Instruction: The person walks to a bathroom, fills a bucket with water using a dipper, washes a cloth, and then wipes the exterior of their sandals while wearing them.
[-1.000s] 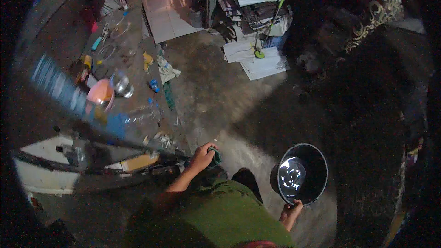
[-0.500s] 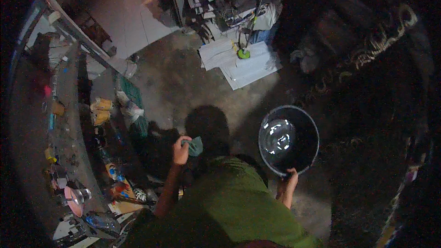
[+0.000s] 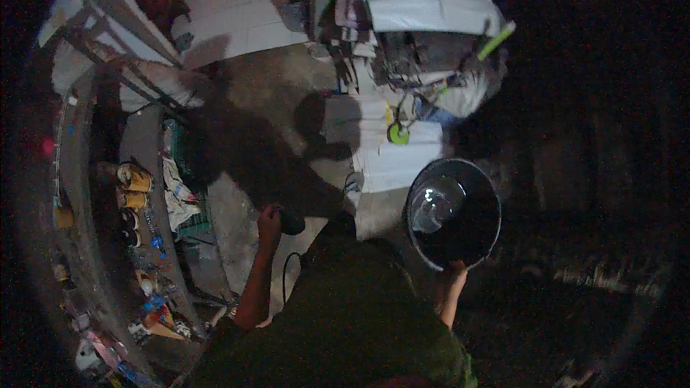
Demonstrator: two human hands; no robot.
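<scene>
My right hand is closed on the near rim of a dark round basin. The basin is tilted, so its inside shows, with bright glints on shiny liquid or a wet bottom. To the left, my left hand is closed on a small cloth, which hangs off the fingers and looks nearly black in shadow. Basin and cloth are well apart, on either side of my body.
At left, shelves carry yellow-brown containers and small clutter. A green crate stands beside them. Ahead, a green-handled mop rests on white sheets before a covered pile. The right side is very dark.
The view has shifted, bringing the doorway and pile nearer, and the light has dimmed over my hands. My left hand with the cloth has moved slightly left. The basin stays in my right hand.
</scene>
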